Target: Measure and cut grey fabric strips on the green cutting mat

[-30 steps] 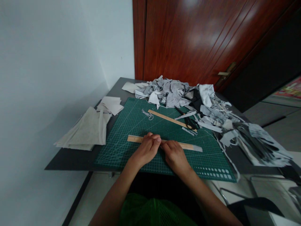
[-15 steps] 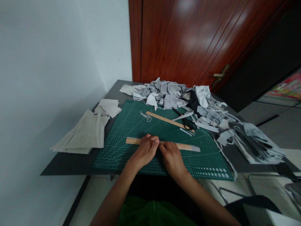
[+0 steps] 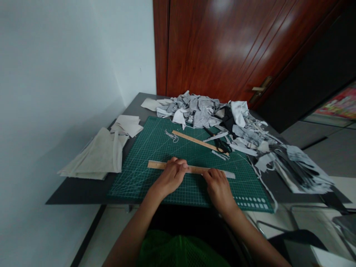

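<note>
Wooden ruler [image 3: 156, 164] lies on near part of green mat [image 3: 139, 180], apparently over gray fabric strip [image 3: 229, 174], strip end poking out right. Left hand [image 3: 172, 175] on ruler, fingers curled together; right hand [image 3: 219, 187] at ruler's right part, fingers bent. Can't tell if either grips. Lining-up looks done; what's left on strip unclear. Scissors [image 3: 223, 147] lie farther off, unheld.

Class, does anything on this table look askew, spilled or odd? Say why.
Yes: the scissors lie slantwise over the far ruler, loose threads tangle on the mat, and scraps spill from a heap onto its edge, which looks untidy.
</note>
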`<state>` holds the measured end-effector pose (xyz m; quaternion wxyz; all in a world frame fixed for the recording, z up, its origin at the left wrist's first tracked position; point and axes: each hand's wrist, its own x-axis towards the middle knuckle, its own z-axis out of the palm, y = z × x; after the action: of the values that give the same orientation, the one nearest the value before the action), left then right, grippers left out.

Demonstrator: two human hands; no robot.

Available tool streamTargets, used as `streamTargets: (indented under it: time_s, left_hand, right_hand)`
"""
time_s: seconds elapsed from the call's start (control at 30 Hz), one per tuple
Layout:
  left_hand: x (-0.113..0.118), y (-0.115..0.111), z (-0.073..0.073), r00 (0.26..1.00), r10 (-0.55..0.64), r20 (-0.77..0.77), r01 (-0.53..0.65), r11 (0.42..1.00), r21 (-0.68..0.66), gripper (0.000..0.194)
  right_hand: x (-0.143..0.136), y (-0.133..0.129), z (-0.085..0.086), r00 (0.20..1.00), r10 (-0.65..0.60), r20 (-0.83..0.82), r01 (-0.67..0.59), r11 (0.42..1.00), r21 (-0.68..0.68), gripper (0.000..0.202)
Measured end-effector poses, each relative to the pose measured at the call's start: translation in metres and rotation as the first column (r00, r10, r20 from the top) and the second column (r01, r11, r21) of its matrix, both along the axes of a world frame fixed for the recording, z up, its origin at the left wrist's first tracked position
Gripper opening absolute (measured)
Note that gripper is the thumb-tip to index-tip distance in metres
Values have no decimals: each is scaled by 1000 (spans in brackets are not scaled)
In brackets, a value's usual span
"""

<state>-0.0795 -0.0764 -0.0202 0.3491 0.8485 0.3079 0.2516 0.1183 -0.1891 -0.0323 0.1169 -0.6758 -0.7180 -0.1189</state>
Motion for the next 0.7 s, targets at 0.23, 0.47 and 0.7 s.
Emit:
streamTargets:
  time_s: [0.23,0.47,0.7]
  left_hand:
    - [0,1,0,1000,-3,18,3,1000,6,64]
    - [0,1,-1,1000,6,13,-6,1000,-14,66]
    - [-6,4,-1,999,-5,39,10,992,-123,68]
  right_hand:
    - [22,-10,1,999,-42,-23,42,999,1,31]
    - [18,3,-4,805,159,-572,-81,984,158,9]
    - [2,15,-12,837,117,-535,-93,993,72,12]
